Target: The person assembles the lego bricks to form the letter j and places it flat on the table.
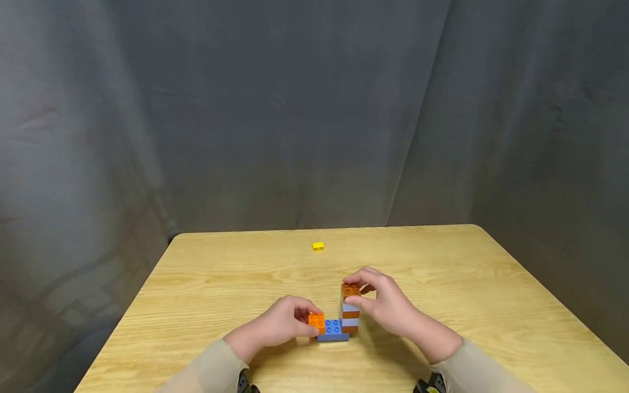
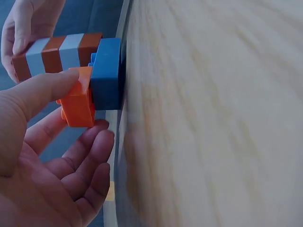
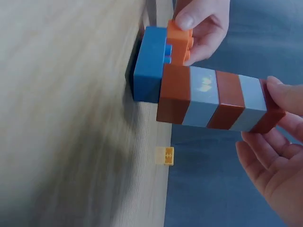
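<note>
A blue brick [image 1: 332, 331] with studs on top sits on the table in front of me. Between thumb and fingers my left hand [image 1: 284, 323] pinches an orange brick [image 2: 78, 101] at the blue brick's left end, overhanging it. On the right end stands a tower of alternating brown and pale grey-blue bricks [image 3: 203, 97], slightly past the blue edge. My right hand [image 1: 390, 304] grips the tower's top brown brick [image 1: 350, 290], thumb on the near side and fingers behind. Bare blue studs show between the orange brick and the tower.
A small yellow brick [image 1: 318, 246] lies alone near the far edge of the wooden table [image 1: 221, 273]. Dark grey curtains [image 1: 295, 120] hang behind the table and along its sides.
</note>
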Action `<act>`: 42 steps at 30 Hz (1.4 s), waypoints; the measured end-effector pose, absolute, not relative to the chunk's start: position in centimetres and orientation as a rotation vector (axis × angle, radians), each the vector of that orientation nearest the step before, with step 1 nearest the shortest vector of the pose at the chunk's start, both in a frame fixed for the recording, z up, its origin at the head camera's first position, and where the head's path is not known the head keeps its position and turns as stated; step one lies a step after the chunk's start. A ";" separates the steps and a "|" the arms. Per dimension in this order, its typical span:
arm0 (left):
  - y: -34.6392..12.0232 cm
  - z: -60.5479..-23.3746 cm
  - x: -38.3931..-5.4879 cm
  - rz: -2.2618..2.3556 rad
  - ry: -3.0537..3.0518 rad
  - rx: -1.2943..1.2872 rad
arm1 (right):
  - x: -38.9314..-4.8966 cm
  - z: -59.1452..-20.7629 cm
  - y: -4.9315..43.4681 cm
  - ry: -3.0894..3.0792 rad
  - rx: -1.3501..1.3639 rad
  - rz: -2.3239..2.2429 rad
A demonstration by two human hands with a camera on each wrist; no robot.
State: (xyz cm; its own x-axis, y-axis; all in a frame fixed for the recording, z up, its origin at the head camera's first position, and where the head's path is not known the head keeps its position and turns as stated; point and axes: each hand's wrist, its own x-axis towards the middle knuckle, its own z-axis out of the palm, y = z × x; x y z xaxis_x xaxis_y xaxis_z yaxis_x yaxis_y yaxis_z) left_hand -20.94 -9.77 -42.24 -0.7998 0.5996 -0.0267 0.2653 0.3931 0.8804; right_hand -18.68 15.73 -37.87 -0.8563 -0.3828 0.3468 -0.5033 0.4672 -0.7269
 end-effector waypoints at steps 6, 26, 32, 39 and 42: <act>-9.6 -42.2 -21.1 1.310 2.452 0.767 | -20.6 -37.7 15.7 -2.584 0.801 1.349; -8.5 -41.5 -20.3 0.831 2.855 1.063 | -25.7 -39.3 14.6 -2.674 0.617 1.567; -8.3 -41.6 -20.3 0.752 2.912 1.067 | -25.6 -38.4 13.9 -2.662 0.613 1.622; -8.2 -41.4 -20.4 0.725 2.932 1.067 | -28.0 -40.1 14.0 -2.686 0.541 1.617; -8.3 -41.5 -20.6 0.735 2.934 1.079 | -29.7 -40.1 13.9 -2.717 0.496 1.525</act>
State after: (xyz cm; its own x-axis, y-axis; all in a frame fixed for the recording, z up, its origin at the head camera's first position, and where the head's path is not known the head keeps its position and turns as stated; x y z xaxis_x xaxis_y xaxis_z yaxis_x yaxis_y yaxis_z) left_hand -20.62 -8.32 -41.50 -0.7720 0.5973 0.2174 0.6292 0.6697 0.3945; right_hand -29.66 13.87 -40.15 -0.9504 -0.2775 0.1404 -0.2644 0.4835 -0.8344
